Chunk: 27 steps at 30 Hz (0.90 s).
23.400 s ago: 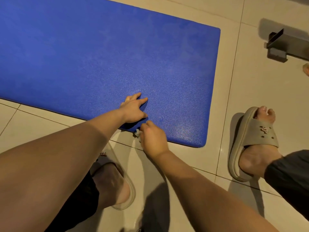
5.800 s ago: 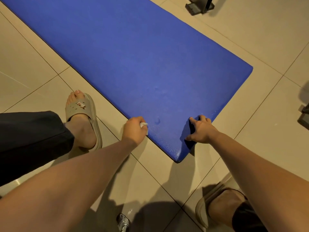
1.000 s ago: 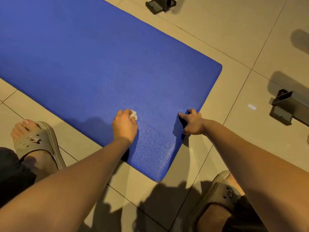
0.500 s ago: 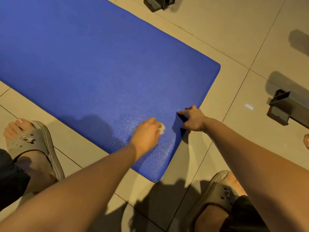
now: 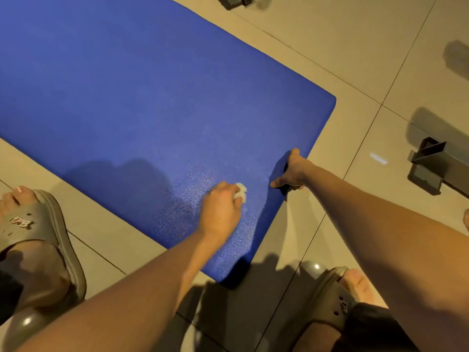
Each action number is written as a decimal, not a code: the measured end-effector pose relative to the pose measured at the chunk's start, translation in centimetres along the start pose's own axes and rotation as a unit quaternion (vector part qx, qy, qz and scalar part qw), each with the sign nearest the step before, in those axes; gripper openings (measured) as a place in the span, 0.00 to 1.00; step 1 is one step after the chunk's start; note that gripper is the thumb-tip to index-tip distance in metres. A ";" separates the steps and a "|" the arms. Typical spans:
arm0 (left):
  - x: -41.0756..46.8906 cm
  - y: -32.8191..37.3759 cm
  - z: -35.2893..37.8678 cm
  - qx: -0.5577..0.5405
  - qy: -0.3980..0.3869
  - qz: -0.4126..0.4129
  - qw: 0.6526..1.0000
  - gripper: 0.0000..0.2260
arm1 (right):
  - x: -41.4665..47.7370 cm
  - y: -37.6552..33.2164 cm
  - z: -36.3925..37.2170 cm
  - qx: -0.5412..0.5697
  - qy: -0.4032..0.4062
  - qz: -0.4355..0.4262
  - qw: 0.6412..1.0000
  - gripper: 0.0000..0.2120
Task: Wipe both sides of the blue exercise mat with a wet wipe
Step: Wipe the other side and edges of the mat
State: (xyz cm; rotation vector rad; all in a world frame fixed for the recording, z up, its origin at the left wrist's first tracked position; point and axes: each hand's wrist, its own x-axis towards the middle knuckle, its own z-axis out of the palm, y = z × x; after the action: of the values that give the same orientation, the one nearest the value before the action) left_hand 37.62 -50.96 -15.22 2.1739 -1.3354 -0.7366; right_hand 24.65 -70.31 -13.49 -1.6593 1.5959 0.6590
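A: Mat [image 5: 152, 97] lies flat on the tile floor [image 5: 355, 59]. Its near corner points at you, between your left slipper [image 5: 38, 237] and right slipper [image 5: 330, 298].

B: Agreed. Your left hand [image 5: 220, 214] is on the mat close to that end, fingers curled round a small white wipe [image 5: 241, 192]. The wad pokes out past the knuckles and sits against the surface.

A: Your right hand [image 5: 291, 174] is at the short edge, just right of the wipe. It grips the edge: fingers wrapped round it, thumb pointing toward the wipe.

B: The two hands are near each other, not touching.

A: There is a paler, glinting patch on the mat around your left hand. Cannot tell if it is wet.

B: The left slipper stands beside the long edge, apart from it.

A: Dark metal piece [image 5: 429, 161] is on the floor at far right, well apart from the mat. Another [image 5: 236, 0] is cut off by the top of the frame.
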 end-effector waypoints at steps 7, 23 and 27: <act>-1.1 1.2 2.1 0.040 -0.076 0.151 0.985 0.06 | 0.9 0.0 -1.7 -0.014 -0.049 -0.002 0.999 0.42; 0.8 1.1 1.2 -0.003 0.044 -0.005 0.999 0.07 | 2.3 0.7 -2.4 -0.038 -0.064 -0.041 0.996 0.24; -1.0 5.1 4.7 0.025 -0.062 0.092 0.994 0.04 | 2.7 1.2 -2.8 -0.036 -0.073 -0.053 0.995 0.16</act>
State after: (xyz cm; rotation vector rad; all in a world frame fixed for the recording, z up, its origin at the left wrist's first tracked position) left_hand 30.88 -52.71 -15.22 2.0358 -1.6081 -0.7836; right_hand 23.43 -74.10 -14.11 -1.6952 1.3864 0.7730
